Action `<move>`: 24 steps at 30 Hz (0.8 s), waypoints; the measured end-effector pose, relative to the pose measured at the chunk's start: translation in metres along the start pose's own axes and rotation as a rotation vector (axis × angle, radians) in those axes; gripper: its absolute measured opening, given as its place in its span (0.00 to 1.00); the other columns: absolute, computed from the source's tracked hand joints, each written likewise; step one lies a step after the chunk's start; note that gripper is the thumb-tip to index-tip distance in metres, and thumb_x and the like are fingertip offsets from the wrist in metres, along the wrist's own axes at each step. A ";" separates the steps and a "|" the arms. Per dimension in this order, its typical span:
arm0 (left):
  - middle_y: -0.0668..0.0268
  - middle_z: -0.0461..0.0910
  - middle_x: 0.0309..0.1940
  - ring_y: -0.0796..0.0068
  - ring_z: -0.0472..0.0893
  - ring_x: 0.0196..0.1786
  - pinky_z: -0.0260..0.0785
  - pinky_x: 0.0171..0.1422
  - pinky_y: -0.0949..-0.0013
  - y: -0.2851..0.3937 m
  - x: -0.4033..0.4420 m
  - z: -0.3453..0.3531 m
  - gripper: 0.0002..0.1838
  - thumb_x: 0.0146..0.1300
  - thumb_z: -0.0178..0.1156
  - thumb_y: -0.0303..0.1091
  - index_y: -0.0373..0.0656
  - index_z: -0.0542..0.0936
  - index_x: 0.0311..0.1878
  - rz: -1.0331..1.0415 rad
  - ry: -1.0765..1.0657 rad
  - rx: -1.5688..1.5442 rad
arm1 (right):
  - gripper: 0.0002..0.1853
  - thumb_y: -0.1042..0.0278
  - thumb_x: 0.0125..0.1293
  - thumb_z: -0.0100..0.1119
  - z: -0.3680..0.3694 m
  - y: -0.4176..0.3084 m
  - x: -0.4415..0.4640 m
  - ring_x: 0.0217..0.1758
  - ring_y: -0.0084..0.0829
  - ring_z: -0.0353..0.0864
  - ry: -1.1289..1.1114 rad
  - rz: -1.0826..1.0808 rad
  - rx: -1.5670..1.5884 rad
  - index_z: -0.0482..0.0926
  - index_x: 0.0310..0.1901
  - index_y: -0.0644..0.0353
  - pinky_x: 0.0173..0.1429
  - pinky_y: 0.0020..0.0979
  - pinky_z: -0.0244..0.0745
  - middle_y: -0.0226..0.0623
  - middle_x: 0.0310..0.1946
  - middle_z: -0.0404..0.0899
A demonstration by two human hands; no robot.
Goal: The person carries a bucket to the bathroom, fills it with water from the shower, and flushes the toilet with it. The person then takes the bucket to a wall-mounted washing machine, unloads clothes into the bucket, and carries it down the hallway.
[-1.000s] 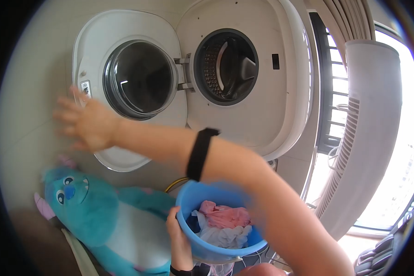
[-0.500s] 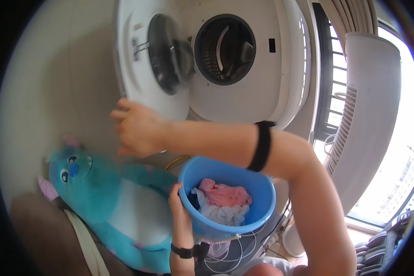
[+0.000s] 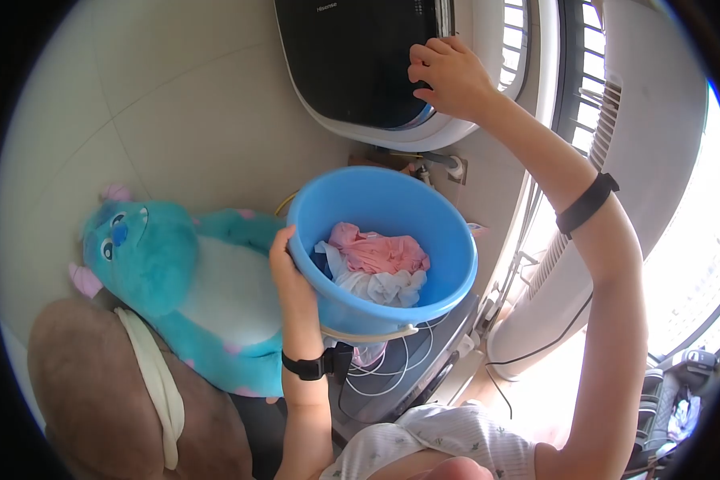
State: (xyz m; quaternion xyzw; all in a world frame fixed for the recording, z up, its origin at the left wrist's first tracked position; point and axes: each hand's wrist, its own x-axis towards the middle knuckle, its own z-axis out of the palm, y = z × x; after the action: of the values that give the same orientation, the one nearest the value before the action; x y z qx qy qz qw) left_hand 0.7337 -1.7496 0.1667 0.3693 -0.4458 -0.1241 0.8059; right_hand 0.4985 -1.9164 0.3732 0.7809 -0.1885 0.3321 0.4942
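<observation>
My left hand (image 3: 284,260) grips the rim of a blue bucket (image 3: 380,196), with the thumb over the edge. Inside the bucket lie a pink cloth (image 3: 376,250), a white cloth (image 3: 388,290) and a bit of something dark blue. My right hand (image 3: 452,80) is at the right edge of the washing machine's black door (image 3: 352,56), fingers bent and spread, holding nothing. That door now covers the machine's round opening. Whether it is latched I cannot tell.
A blue-green plush toy (image 3: 164,256) lies at the left, near a brown rounded thing with a cream strap (image 3: 152,384). White cables (image 3: 396,376) run over a grey surface below the bucket. A tall white appliance (image 3: 648,136) stands by the bright window at the right.
The washing machine door has swung from open to over the opening. My right hand has moved from the left to the upper right with it. My left hand still holds the bucket.
</observation>
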 end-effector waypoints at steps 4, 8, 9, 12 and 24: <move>0.59 0.80 0.38 0.72 0.80 0.39 0.73 0.47 0.72 0.050 -0.015 0.013 0.17 0.63 0.53 0.39 0.32 0.78 0.42 -0.256 0.064 -0.231 | 0.10 0.56 0.57 0.63 0.004 -0.004 -0.007 0.52 0.27 0.71 -0.005 0.017 0.021 0.79 0.35 0.51 0.60 0.33 0.63 0.25 0.41 0.72; 0.60 0.81 0.34 0.72 0.80 0.37 0.74 0.44 0.71 0.095 -0.046 0.024 0.17 0.59 0.58 0.40 0.34 0.79 0.41 -0.488 0.232 -0.333 | 0.14 0.53 0.57 0.62 -0.007 -0.021 -0.029 0.44 0.34 0.77 -0.056 0.125 0.352 0.79 0.38 0.53 0.52 0.38 0.69 0.31 0.36 0.77; 0.60 0.81 0.34 0.72 0.80 0.36 0.74 0.44 0.71 0.106 -0.058 0.029 0.17 0.58 0.58 0.40 0.34 0.79 0.42 -0.482 0.269 -0.327 | 0.17 0.51 0.56 0.62 -0.008 -0.028 -0.041 0.41 0.38 0.79 -0.100 0.146 0.468 0.79 0.41 0.54 0.49 0.41 0.71 0.33 0.35 0.78; 0.64 0.80 0.31 0.74 0.78 0.31 0.72 0.39 0.72 0.121 -0.099 0.034 0.14 0.56 0.61 0.41 0.39 0.79 0.38 -0.492 0.388 -0.293 | 0.34 0.40 0.49 0.64 -0.009 -0.048 -0.094 0.48 0.46 0.80 -0.362 0.219 0.631 0.77 0.53 0.54 0.51 0.43 0.74 0.46 0.45 0.81; 0.71 0.72 0.19 0.82 0.69 0.18 0.60 0.22 0.76 0.195 -0.391 0.055 0.07 0.53 0.64 0.34 0.42 0.78 0.26 -0.052 0.817 -0.429 | 0.26 0.64 0.56 0.66 -0.079 -0.141 -0.217 0.45 0.27 0.79 -1.098 0.042 2.096 0.72 0.54 0.68 0.49 0.30 0.74 0.38 0.44 0.79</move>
State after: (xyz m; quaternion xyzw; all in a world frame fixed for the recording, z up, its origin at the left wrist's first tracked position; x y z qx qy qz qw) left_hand 0.4409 -1.4338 0.0770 0.2240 -0.0465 -0.0777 0.9704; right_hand 0.4068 -1.7906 0.1518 0.8401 -0.0242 -0.0470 -0.5399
